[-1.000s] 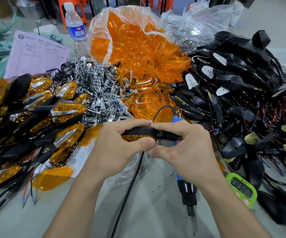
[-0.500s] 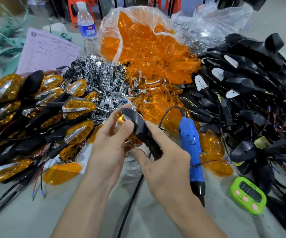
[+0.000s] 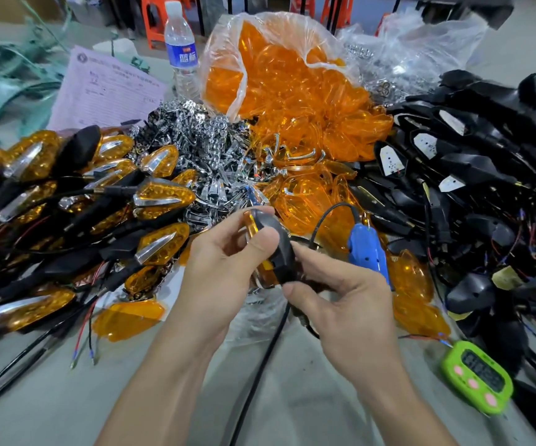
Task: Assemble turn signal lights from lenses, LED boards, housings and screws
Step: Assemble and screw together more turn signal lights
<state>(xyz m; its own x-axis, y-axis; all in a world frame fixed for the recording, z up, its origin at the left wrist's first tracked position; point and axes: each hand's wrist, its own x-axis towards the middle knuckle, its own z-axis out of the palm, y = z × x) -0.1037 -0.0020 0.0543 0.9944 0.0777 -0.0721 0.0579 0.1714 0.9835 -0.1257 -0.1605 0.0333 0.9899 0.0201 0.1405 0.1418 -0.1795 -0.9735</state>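
Head view — one turn signal light (image 3: 280,251) raised off the table (image 3: 308,397) and pinched from both ends: left grip (image 3: 221,272) wrapped round its head, thumb pressed on the back of the black housing, amber lens edge showing just past the fingertips; right grip (image 3: 350,310) nipping the stalk end between thumb and forefinger. Looks closed up already, lens seated in housing with no gap visible, so probably at the checking or turning-over stage for this unit; cannot tell whether a screw is in, screw hole out of sight. Blue electric screwdriver (image 3: 368,252) just behind the right grip, cord looping up from it; tucked under the back fingers or merely lying there, cannot tell. Left of the left grip, a big heap of finished lights (image 3: 160,197), amber and chrome faces up, wires trailing: plenty done. Beyond both grips, a mound of chrome reflectors (image 3: 208,146) and a split bag of amber lenses (image 3: 292,91). Right of the right grip, a large tangle of black housings (image 3: 485,162), several with white LED boards (image 3: 390,160) fitted and no lens on. Judged from those stocks, well into the batch but nowhere near the end — many housings yet to be lensed and screwed. Likely destination for the one in the grips, if sound: the finished heap.
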